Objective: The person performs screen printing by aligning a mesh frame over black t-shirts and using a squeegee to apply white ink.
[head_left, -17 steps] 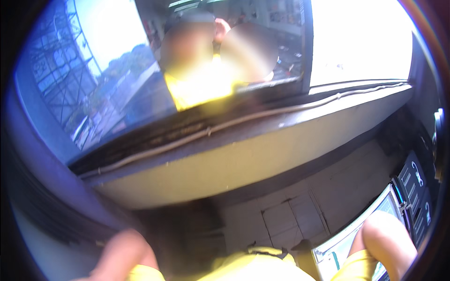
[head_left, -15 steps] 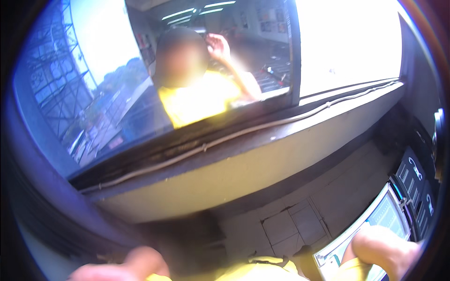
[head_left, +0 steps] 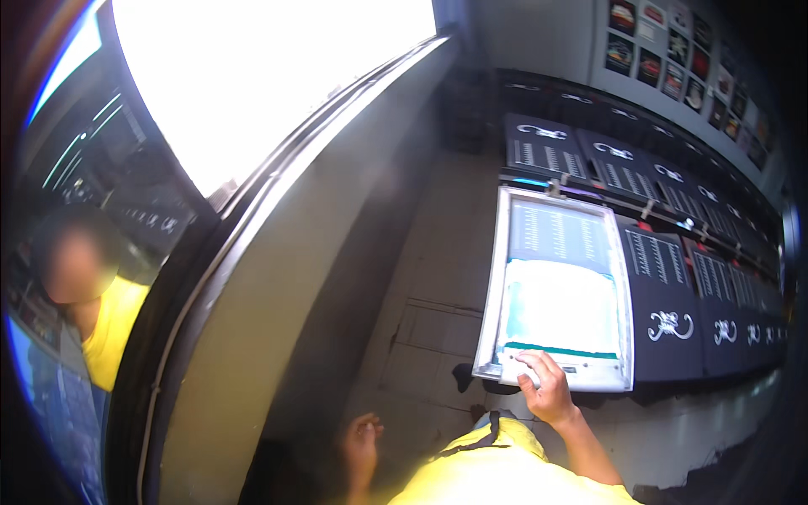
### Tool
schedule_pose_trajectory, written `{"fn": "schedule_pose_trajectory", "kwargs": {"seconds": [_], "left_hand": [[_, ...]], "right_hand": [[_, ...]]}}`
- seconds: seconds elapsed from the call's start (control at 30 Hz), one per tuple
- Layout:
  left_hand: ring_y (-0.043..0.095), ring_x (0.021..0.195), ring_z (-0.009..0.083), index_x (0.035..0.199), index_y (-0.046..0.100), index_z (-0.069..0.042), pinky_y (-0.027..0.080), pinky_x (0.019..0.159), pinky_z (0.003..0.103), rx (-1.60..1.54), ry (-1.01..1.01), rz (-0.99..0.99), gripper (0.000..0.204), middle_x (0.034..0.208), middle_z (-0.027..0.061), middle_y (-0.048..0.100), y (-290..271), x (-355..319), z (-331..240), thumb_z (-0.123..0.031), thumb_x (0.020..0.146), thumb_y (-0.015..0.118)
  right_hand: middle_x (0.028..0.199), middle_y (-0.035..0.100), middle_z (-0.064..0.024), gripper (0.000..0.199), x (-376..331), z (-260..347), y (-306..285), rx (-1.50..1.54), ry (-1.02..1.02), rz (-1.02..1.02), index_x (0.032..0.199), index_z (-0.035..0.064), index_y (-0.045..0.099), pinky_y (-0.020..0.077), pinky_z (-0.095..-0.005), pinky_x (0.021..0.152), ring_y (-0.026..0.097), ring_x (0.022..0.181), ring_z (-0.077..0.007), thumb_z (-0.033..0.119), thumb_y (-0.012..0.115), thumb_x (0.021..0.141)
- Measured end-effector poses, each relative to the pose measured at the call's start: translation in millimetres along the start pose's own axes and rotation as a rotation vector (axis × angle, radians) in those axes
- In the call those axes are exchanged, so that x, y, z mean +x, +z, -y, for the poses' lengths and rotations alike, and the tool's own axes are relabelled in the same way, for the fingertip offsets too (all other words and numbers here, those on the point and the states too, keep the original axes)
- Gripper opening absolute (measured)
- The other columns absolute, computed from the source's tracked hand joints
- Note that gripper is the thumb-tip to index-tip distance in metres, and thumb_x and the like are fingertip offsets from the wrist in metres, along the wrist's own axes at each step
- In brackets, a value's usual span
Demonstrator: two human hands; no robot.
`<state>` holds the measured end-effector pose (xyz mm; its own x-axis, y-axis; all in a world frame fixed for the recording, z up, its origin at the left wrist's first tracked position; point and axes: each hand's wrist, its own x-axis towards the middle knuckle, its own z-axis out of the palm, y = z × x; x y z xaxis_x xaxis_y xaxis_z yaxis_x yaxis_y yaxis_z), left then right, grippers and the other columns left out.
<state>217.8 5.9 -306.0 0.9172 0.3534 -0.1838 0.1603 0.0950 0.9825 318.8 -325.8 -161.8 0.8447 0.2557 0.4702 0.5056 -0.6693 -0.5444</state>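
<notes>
Two hands are in view, one at work on the frame and one free.

1. Right grip [head_left: 551, 396]: placed at the near end of the frame [head_left: 493, 286], left of the middle. Its fingers are bent over the pale bar [head_left: 598, 370], with the thumb set a little apart on the near side. Contact with the bar is visible; whether the thumb and fingers pinch it cannot be told.
2. Left grip [head_left: 364, 433]: low, left of the shirt [head_left: 505, 475] and well apart from the frame. The fingers are slightly bent and loosely parted; the outline is blurred.
3. Frame: to the right of the person's midline, with its long sides running away from the person. It sits beside the black panels [head_left: 673, 358]. A white area [head_left: 560, 307] fills the middle of the frame, and a green strip [head_left: 581, 354] runs along the far side of the bar.
4. Markings: each nearby panel carries a white scroll emblem [head_left: 670, 325] and rows of fine white writing [head_left: 656, 257], too small to read. Similar rows show at the far end of the frame.
5. Surroundings: pictures [head_left: 649, 66] hang on the far wall; a bright window [head_left: 286, 76] stands at upper left.
</notes>
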Motion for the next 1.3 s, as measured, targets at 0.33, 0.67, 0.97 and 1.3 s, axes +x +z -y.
{"fn": "schedule_pose_trajectory", "kwargs": {"seconds": [0.33,0.67,0.97,1.3], "left_hand": [[0.064,0.096,0.0192,0.122,0.057,0.001,0.050,0.086,0.030,0.209,0.129,0.315,0.029,0.110,0.0140,0.065,122,100,29,-0.013,0.098,0.051],[0.065,0.087,0.0231,0.109,0.065,0.006,0.048,0.080,0.035,0.488,0.051,0.225,0.041,0.096,0.0202,0.069,247,146,39,-0.029,0.098,0.048],[0.043,0.055,0.0124,0.068,0.056,0.001,0.035,0.053,0.034,0.540,-0.065,0.119,0.049,0.058,0.0027,0.047,270,160,31,-0.035,0.099,0.046],[0.049,0.057,0.0155,0.072,0.062,0.000,0.039,0.057,0.034,0.401,0.030,0.077,0.046,0.061,0.0057,0.055,282,149,7,-0.037,0.097,0.051]], "right_hand": [[0.106,0.062,-0.0211,0.023,-97,-232,-88,-0.266,0.602,-0.533,0.109,-0.0050,0.059,0.0482,-0.0404,0.084,0.061,0.095,-0.0363,0.012,0.053,0.094],[0.108,0.064,-0.0272,0.030,-166,-334,-89,-0.255,0.835,-0.388,0.113,-0.0060,0.059,0.0470,-0.0460,0.090,0.060,0.103,-0.0423,0.016,0.050,0.094],[0.107,0.064,-0.0290,0.036,-162,-351,-70,-0.238,0.958,-0.429,0.116,-0.0062,0.059,0.0459,-0.0484,0.090,0.059,0.103,-0.0449,0.019,0.043,0.096],[0.084,0.063,-0.0292,0.035,-162,-367,-68,-0.222,0.969,-0.536,0.080,-0.0064,0.061,0.0447,-0.0521,0.072,0.060,0.080,-0.0475,0.023,0.047,0.093]]}}
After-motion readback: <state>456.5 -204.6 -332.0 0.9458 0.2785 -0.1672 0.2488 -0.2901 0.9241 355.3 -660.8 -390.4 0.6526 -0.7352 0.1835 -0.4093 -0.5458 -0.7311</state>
